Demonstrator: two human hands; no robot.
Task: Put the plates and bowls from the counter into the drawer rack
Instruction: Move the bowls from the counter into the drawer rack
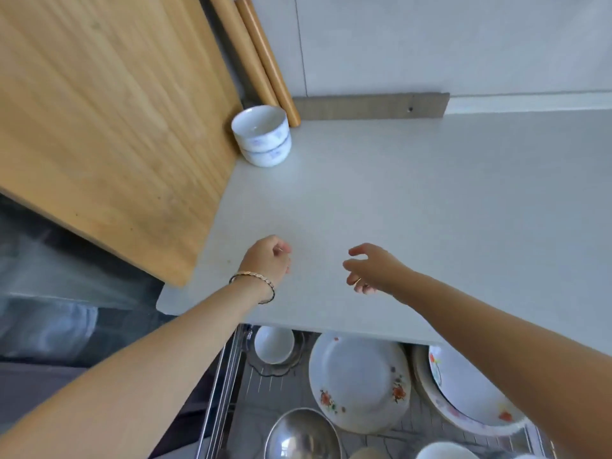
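both hands reach empty over the counter (430,200): the left hand (270,260) loosely curled, the right hand (374,270) with fingers spread. two stacked bowls (261,135) wait at the back, touching the cutting board (109,120), well apart from the hands. below, the drawer rack (225,369) already holds plates (359,382) and what looks like a steel bowl (303,435). the step in hand seems the reach; next, grasp the stack by its rim and lift it clear.

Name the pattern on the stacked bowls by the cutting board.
Head view: stacked bowls, white with pale blue motifs.
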